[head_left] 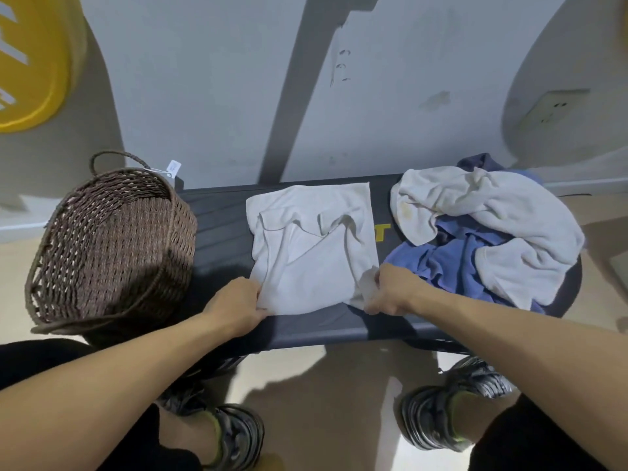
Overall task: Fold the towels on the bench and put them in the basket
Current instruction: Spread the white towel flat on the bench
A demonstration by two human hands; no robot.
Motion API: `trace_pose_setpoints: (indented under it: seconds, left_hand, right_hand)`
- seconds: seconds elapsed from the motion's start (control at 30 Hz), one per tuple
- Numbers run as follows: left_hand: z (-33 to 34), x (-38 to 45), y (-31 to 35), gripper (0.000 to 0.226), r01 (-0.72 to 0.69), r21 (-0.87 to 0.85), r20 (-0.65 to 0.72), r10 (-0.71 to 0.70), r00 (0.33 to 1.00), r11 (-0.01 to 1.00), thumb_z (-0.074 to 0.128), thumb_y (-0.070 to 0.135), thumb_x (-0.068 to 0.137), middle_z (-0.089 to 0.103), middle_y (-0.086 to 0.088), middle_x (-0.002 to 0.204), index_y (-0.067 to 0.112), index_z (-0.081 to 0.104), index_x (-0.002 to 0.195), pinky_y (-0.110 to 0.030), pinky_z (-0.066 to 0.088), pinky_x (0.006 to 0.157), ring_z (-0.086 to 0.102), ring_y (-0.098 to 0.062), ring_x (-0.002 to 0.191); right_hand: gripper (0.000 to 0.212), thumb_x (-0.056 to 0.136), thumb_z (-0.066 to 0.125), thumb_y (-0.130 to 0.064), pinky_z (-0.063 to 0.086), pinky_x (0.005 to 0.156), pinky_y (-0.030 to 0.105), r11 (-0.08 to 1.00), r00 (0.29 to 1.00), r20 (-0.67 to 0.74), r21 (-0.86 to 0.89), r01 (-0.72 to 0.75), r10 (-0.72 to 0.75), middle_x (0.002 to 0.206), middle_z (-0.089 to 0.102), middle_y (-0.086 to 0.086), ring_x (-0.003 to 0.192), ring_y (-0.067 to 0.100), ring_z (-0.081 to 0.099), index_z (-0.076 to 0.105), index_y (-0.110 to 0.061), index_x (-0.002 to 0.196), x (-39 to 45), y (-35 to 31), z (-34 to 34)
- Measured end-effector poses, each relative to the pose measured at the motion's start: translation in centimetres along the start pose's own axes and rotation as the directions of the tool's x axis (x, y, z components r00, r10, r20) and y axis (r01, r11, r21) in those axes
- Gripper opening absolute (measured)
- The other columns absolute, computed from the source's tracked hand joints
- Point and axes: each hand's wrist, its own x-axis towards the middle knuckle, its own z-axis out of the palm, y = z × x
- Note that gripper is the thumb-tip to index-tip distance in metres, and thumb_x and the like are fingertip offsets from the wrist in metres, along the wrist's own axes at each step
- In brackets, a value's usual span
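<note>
A white towel lies spread on the middle of the dark bench, wrinkled, with some folds across it. My left hand pinches its near left corner, and my right hand pinches its near right corner. A brown woven basket stands on the bench's left end, tilted towards me, with nothing visible inside. On the right end sits a heap of crumpled towels: a white one draped over a blue one.
The bench stands against a grey wall. A yellow disc hangs at the upper left. My two feet in sneakers stand on the beige floor below the bench's near edge.
</note>
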Motion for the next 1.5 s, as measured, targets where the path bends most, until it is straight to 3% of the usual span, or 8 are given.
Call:
trace_pose_setpoints:
  seconds: [0.17, 0.33, 0.5, 0.77, 0.9, 1.1, 1.23, 1.5]
  left_hand:
    - [-1.5, 0.1, -0.7, 0.025, 0.024, -0.099, 0.001, -0.024, 1.000, 0.995, 0.069, 0.021, 0.080, 0.062, 0.004, 0.076, 0.025, 0.053, 0.060, -0.029, 0.040, 0.069, 0.062, -0.025, 0.083]
    - [-3.4, 0.5, -1.8, 0.011, 0.114, -0.296, -0.060, -0.137, 0.989, 0.948, 0.077, 0.019, 0.077, 0.070, -0.004, 0.071, 0.015, 0.070, 0.069, -0.033, 0.049, 0.069, 0.064, -0.023, 0.074]
    - [-4.7, 0.0, -2.5, 0.011, 0.254, -0.809, 0.210, -0.144, 0.967, 0.531, 0.072, 0.008, 0.083, 0.077, -0.006, 0.088, 0.012, 0.074, 0.093, -0.032, 0.046, 0.080, 0.071, -0.013, 0.078]
    - [-4.8, -0.5, -2.4, 0.018, 0.028, -0.970, -0.013, -0.168, 0.986, 0.240, 0.063, 0.007, 0.090, 0.075, 0.000, 0.090, 0.018, 0.073, 0.100, -0.028, 0.047, 0.080, 0.065, -0.012, 0.085]
    - [-4.2, -1.4, -2.1, 0.022, 0.037, -0.930, -0.020, -0.153, 0.988, 0.365, 0.066, -0.007, 0.079, 0.072, -0.004, 0.078, 0.012, 0.072, 0.088, -0.029, 0.047, 0.072, 0.062, -0.018, 0.076]
    - [-2.6, -2.9, -3.1, 0.024, -0.122, -0.705, -0.158, 0.012, 0.987, 0.699, 0.068, -0.018, 0.075, 0.071, -0.011, 0.081, 0.006, 0.067, 0.082, -0.024, 0.051, 0.074, 0.063, -0.016, 0.073]
    - [-1.6, -3.4, -3.6, 0.031, -0.149, -0.569, -0.067, 0.135, 0.989, 0.809, 0.063, -0.016, 0.075, 0.072, -0.005, 0.077, 0.015, 0.066, 0.077, -0.017, 0.050, 0.069, 0.064, -0.012, 0.070]
    - [0.6, -3.8, -5.5, 0.014, 0.015, -0.553, 0.081, 0.036, 0.996, 0.833, 0.079, 0.006, 0.073, 0.074, 0.004, 0.074, 0.019, 0.075, 0.077, -0.019, 0.052, 0.067, 0.065, -0.004, 0.065]
  right_hand:
    - [0.021, 0.084, 0.068, -0.021, 0.037, 0.054, 0.030, 0.936, 0.972, -0.230, 0.348, 0.043, 0.041, 0.077, 0.061, 0.012, 0.065, 0.020, 0.049, 0.060, -0.002, 0.084, 1.0, 2.1, 1.8]
    - [0.015, 0.079, 0.076, -0.016, 0.043, 0.053, 0.013, 0.757, 0.909, -0.414, 0.610, 0.236, 0.049, 0.076, 0.065, 0.003, 0.061, 0.010, 0.053, 0.062, -0.012, 0.083, 1.1, 2.6, 0.2]
    - [0.023, 0.079, 0.082, -0.027, 0.050, 0.062, 0.031, 0.546, 0.860, -0.477, 0.776, 0.317, 0.179, 0.076, 0.065, 0.005, 0.063, 0.014, 0.055, 0.066, -0.011, 0.083, -0.1, 3.9, -1.2]
    - [0.024, 0.076, 0.083, -0.008, 0.060, 0.057, 0.035, 0.609, 0.914, -0.293, 0.790, 0.067, 0.280, 0.085, 0.061, 0.015, 0.071, 0.024, 0.062, 0.062, 0.000, 0.084, -0.6, 6.3, 0.4]
    - [0.020, 0.081, 0.079, -0.015, 0.058, 0.055, 0.031, 0.880, 0.971, -0.135, 0.461, -0.113, 0.195, 0.089, 0.061, 0.010, 0.073, 0.030, 0.071, 0.066, -0.004, 0.090, -1.0, 5.5, 0.9]
    - [0.028, 0.085, 0.072, -0.009, 0.061, 0.076, 0.034, 0.917, 0.947, 0.174, 0.252, -0.308, 0.270, 0.099, 0.071, 0.013, 0.078, 0.028, 0.072, 0.060, 0.000, 0.109, -1.1, 3.6, 0.5]
    - [0.015, 0.078, 0.072, -0.012, 0.057, 0.064, 0.032, 0.974, 0.981, -0.038, -0.112, -0.195, 0.192, 0.080, 0.066, 0.011, 0.061, 0.027, 0.063, 0.061, -0.005, 0.086, -0.5, 0.5, -1.7]
    - [0.011, 0.087, 0.061, -0.023, 0.051, 0.074, 0.030, 0.958, 0.889, -0.424, 0.135, 0.252, -0.174, 0.094, 0.068, 0.003, 0.089, 0.025, 0.063, 0.065, -0.014, 0.093, 5.9, -7.6, -3.7]
